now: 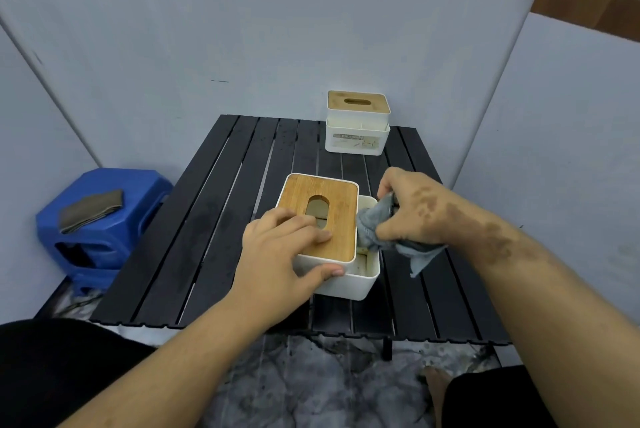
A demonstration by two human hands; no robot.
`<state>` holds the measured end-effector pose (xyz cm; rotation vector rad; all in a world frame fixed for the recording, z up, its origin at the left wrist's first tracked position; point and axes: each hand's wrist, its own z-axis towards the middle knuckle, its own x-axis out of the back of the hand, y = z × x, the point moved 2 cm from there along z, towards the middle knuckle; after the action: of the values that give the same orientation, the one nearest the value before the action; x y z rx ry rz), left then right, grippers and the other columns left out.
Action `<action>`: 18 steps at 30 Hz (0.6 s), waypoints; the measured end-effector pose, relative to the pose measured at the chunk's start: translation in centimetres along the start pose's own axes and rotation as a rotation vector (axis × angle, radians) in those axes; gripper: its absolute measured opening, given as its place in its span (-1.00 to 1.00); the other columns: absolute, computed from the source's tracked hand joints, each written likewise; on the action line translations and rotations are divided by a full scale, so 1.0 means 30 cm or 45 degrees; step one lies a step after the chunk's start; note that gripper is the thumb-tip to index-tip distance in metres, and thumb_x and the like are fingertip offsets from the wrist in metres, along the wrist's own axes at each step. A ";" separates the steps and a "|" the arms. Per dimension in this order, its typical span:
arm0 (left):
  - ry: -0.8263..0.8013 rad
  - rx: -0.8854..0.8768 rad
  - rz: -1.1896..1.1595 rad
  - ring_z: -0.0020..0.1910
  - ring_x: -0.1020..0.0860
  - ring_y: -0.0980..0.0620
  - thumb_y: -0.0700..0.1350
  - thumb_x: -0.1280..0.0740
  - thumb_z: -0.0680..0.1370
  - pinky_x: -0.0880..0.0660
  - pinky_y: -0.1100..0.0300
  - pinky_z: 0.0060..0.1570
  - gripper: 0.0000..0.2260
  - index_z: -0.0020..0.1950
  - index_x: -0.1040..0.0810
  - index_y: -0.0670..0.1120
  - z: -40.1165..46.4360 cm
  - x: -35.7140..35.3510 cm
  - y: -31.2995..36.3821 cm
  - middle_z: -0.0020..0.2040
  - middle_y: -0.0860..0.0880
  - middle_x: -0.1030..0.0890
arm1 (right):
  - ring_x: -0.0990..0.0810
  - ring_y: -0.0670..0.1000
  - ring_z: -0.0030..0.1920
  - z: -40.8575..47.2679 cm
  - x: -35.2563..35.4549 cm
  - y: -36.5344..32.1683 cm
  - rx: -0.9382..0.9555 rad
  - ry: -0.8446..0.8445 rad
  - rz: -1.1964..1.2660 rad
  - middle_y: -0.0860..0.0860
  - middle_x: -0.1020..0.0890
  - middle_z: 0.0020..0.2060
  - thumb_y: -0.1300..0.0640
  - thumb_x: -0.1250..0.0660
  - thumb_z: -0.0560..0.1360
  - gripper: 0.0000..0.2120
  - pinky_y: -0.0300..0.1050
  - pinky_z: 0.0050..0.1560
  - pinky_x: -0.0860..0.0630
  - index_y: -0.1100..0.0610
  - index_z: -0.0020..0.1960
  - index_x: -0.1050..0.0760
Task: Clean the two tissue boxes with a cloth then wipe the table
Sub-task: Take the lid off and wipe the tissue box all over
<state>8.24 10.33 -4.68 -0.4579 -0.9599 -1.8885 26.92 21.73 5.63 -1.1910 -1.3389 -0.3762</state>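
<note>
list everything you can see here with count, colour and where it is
tissue boxes: 2, white with wooden lids, near box at table centre under the hands, far box at the back right edge
cloth: 1, grey-blue, at the near box's right side
table: 1, black slatted, centre
stool: 1, blue, left of table
folded cloth: 1, grey-brown, on the stool
left hand: 1, holds the near box
right hand: 1, grips the cloth

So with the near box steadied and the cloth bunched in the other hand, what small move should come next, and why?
Probably push the cloth down into the side compartment of the near tissue box and wipe it. The right hand grips the cloth at that open slot, while the left hand holds the box by its wooden lid.
</note>
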 end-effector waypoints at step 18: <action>-0.003 -0.015 0.027 0.20 -0.54 -0.07 0.38 -0.41 0.42 -0.45 -0.18 0.11 -0.56 0.02 -0.74 0.05 0.007 -0.002 -0.013 0.04 0.24 -0.67 | -0.61 0.04 -0.11 0.046 -0.079 -0.007 -0.013 0.245 -0.044 0.03 -0.60 -0.10 0.11 -0.54 0.36 -0.73 -0.04 -0.06 -0.63 0.13 -0.01 -0.57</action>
<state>7.90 10.63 -4.76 -0.4757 -0.9424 -1.8763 25.35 21.81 3.37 -1.1120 -1.1924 -0.5100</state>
